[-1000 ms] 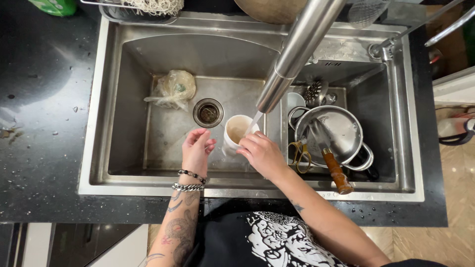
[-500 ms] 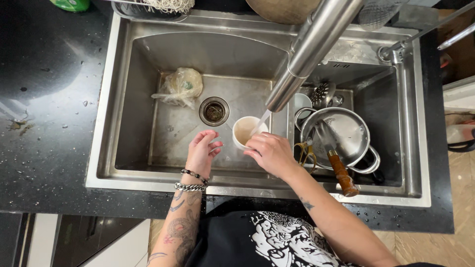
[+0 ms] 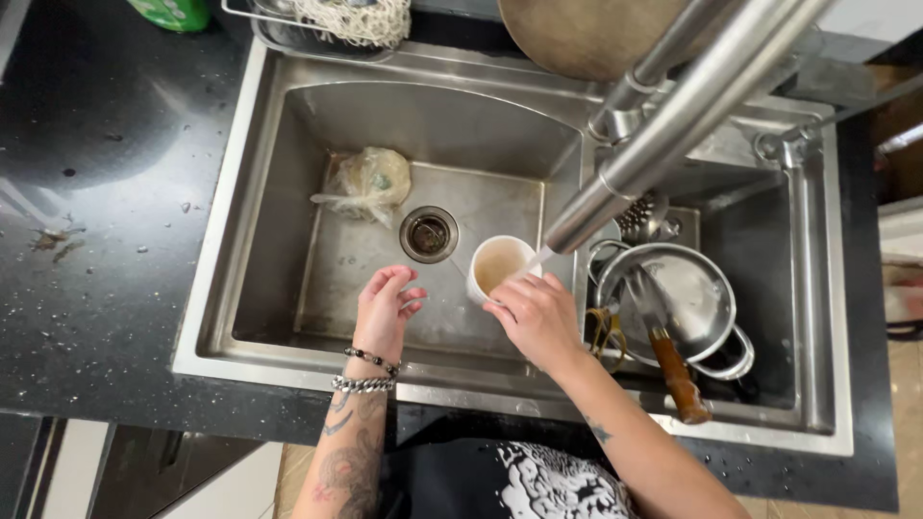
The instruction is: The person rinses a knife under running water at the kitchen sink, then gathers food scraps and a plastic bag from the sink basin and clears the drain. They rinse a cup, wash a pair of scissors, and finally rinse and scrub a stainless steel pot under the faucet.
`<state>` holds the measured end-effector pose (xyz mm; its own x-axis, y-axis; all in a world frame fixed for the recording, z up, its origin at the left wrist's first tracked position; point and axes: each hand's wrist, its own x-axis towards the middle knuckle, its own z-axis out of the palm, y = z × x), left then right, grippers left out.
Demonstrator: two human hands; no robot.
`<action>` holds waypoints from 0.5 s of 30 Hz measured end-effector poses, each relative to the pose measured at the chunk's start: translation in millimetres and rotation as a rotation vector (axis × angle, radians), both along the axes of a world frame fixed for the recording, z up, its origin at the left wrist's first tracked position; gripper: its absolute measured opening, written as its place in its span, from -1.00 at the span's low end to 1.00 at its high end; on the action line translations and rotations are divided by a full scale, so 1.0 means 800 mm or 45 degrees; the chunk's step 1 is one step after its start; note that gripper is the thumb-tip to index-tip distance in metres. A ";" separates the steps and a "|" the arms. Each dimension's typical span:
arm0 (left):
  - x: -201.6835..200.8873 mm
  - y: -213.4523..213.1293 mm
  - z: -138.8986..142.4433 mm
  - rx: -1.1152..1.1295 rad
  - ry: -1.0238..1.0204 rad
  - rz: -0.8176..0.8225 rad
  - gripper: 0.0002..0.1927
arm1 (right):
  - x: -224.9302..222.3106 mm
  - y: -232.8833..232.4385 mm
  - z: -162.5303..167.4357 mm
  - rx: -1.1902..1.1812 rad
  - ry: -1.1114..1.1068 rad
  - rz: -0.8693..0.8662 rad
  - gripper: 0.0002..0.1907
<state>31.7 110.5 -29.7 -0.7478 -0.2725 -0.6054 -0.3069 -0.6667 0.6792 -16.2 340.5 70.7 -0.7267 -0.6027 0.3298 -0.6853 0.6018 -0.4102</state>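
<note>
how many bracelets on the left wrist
2. A dark beaded bracelet sits nearer the left hand, and a silver chain bracelet lies just behind it, toward the forearm. None shows on the right hand holding the white cup.

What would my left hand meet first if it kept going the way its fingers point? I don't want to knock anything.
Probably the drain: the left hand, empty, points up-screen and slightly right toward it. Depth is unclear.

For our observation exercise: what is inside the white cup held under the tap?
The white cup, held by the right hand, holds cloudy brownish water, with a thin stream running in from the faucet. The murky water hides the cup's bottom.
</note>
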 end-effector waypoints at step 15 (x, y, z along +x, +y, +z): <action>0.001 -0.025 0.010 -0.045 -0.062 0.052 -0.92 | -0.047 0.020 -0.102 -1.396 -1.632 -1.012 -0.78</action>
<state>32.3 90.4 -21.7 -0.7053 -0.3243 -0.6304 -0.3134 -0.6549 0.6876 -53.9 356.7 -10.6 -0.7840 0.0353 -0.6197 0.5894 -0.2709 -0.7611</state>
